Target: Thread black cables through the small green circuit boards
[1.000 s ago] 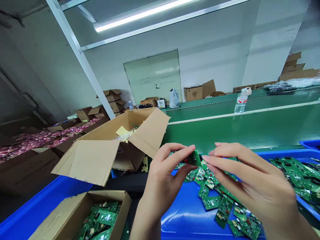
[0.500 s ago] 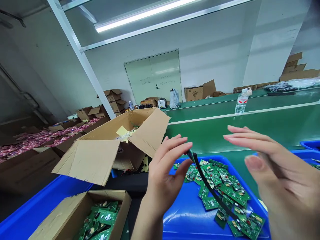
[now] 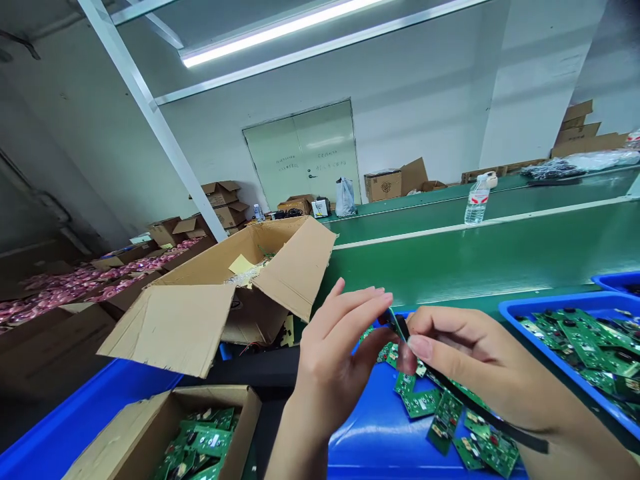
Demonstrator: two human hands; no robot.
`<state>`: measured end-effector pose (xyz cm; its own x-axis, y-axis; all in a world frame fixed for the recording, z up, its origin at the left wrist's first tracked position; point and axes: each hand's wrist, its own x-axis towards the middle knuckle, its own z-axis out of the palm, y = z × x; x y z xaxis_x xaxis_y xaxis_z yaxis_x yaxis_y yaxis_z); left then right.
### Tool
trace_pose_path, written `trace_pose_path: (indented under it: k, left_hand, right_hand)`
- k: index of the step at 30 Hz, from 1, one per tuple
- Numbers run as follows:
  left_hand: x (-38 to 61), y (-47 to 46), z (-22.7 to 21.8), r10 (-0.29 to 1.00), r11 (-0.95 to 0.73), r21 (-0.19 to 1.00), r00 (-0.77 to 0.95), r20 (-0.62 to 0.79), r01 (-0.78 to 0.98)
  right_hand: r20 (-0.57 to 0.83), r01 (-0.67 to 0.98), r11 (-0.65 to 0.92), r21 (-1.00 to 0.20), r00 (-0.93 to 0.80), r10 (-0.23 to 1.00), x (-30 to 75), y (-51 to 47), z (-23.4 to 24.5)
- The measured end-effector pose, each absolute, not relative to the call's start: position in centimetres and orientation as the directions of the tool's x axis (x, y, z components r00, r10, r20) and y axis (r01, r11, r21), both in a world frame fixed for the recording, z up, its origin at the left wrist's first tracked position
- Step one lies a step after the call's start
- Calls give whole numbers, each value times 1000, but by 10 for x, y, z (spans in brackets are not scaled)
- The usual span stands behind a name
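Note:
My left hand [image 3: 330, 350] is closed on a small green circuit board [image 3: 394, 319], held edge-on between thumb and fingers. A black flexible strip [image 3: 487, 415] runs from the board down to the right, under my right hand [image 3: 467, 363]. My right thumb and forefinger pinch the strip close to the board; the exact contact is partly hidden by the fingers. Just below both hands, a blue tray [image 3: 367, 433] bears several loose green circuit boards [image 3: 445, 417], partly covered by my right hand.
A second blue tray [image 3: 507, 308] with boards stands at the right. At the lower left is a small cardboard box [image 3: 253, 410] of boards, behind it a large open carton [image 3: 295, 267] with spread flaps. A water bottle [image 3: 476, 202] stands on the green ledge [image 3: 400, 233].
My right hand has come in from the right, from open and apart to pinching the strip beside my left hand. The view has turned slightly right, showing more of the right tray.

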<state>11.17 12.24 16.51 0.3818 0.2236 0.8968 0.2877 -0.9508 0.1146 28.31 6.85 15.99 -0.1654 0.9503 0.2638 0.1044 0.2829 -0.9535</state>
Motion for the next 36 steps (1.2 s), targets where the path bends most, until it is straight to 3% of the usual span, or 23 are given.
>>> trace_pose_path:
  k: [4,9,17,22,27,30,32,34,36]
  left_hand:
    - [110,119,165,295,-946,187,458,839,266]
    - [112,112,166,442,-895,382,566,696,230]
    - [123,106,165,615,-768,601,520,593,222]
    - [122,109,163,587,-791,574,532,611,214]
    - [123,112,156,510,-860,438,492,706,262]
    - [125,112,153,509,-861,446,395,765,245]
    - [123,110,156,568,-823,537,275,775,186]
    - [120,105,161,675,-734,677,165,719,55]
    - [118,100,166,784,-600,792,115,610,-109]
  right_hand:
    - [264,51,281,-958,-210,941,289,74,159]
    - [360,218,365,-905,-64,931,287,74,155]
    - [630,607,572,-552,-147,763,285,73,152]
    - [713,670,608,-425,-165,681,284,73,154]
    - [844,668,693,-271,-181,504,278,82,152]
    - [897,751,631,-195,-123,424,284,86,149]
    - [907,810,535,-241,-9,422,295,85,148]
    - [854,776,480,-409,140,502,304,79,148]
    - [730,625,492,-606,193,655,306,71,150]
